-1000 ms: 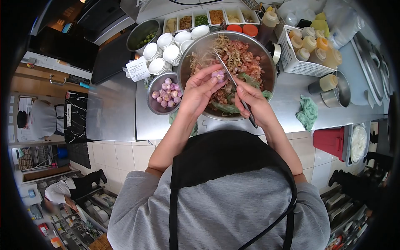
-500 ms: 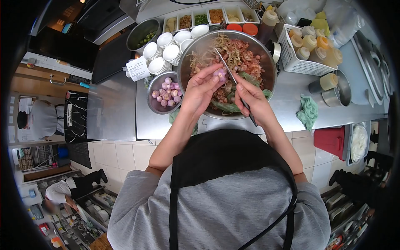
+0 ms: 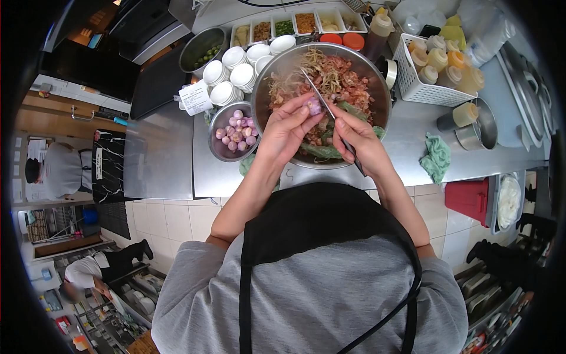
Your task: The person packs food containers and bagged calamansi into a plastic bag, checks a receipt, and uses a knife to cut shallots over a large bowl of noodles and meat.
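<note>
Over a large steel bowl (image 3: 384, 76), my left hand (image 3: 285, 131) pinches a purple shallot (image 3: 313, 106) between its fingers. My right hand (image 3: 361, 140) is closed around the dark handle of a knife (image 3: 319, 93), whose blade points up and left, right beside the shallot. Whether the edge touches the shallot I cannot tell. Under both hands the bowl holds raw pinkish meat (image 3: 348, 74), pale brown shreds (image 3: 312, 62) and a piece of green plastic (image 3: 321, 151). Left of it, a smaller steel bowl (image 3: 213, 141) is filled with several peeled shallots (image 3: 237, 131).
Stacked white cups (image 3: 242, 76) and a paper slip (image 3: 195, 97) stand at the left. Condiment tubs (image 3: 284, 28) line the back. On the right are a white basket (image 3: 425, 87) of squeeze bottles and a green cloth (image 3: 435, 158). Another person (image 3: 94, 268) is at lower left.
The knife tip has shifted slightly left, and the shallot has turned a little in my left fingers. Both hands otherwise stay in nearly the same place over the bowl.
</note>
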`<state>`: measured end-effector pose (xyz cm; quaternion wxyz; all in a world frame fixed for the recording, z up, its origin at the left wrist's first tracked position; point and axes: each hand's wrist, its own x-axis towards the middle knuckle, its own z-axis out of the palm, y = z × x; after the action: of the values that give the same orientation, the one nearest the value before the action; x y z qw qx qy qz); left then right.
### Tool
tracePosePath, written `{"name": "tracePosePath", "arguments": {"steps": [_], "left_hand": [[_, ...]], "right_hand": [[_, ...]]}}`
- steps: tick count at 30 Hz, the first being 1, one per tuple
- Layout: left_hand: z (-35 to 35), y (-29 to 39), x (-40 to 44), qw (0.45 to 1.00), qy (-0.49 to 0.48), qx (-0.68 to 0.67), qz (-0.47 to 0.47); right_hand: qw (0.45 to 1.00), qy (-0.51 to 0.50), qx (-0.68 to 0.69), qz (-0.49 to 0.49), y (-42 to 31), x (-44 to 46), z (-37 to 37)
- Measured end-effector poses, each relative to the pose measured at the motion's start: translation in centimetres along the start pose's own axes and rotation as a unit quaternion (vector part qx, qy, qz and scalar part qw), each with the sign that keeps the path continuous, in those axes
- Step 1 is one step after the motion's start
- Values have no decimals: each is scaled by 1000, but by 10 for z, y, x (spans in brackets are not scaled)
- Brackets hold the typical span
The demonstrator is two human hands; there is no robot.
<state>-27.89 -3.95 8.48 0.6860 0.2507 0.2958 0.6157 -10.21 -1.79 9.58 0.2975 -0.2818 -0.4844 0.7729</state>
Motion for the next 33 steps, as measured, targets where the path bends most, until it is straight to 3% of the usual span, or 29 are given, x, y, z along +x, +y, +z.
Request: {"name": "tracePosePath", "arguments": {"steps": [7,16,18,23,25,29,33], "left_hand": [[0,-6,2,999,27,16,38],[-4,-2,2,999,-9,-43,5],[2,3,-1,999,-13,-34,10],[3,5,-1,1000,-12,-1,8],[-3,1,0,1000,3,22,13],[-3,0,0,998,9,60,36],[-7,0,2,997,7,70,32]], "right_hand": [[995,24,-88,-30,1,1,6],[996,24,87,7,-2,2,-2],[995,89,33,-13,0,6,-10],[987,112,-112,13,-1,6,-15],[981,116,-151,-31,-2,5,-9],[984,70,-141,-83,4,3,-5],[992,21,-122,-27,-2,0,4]]}}
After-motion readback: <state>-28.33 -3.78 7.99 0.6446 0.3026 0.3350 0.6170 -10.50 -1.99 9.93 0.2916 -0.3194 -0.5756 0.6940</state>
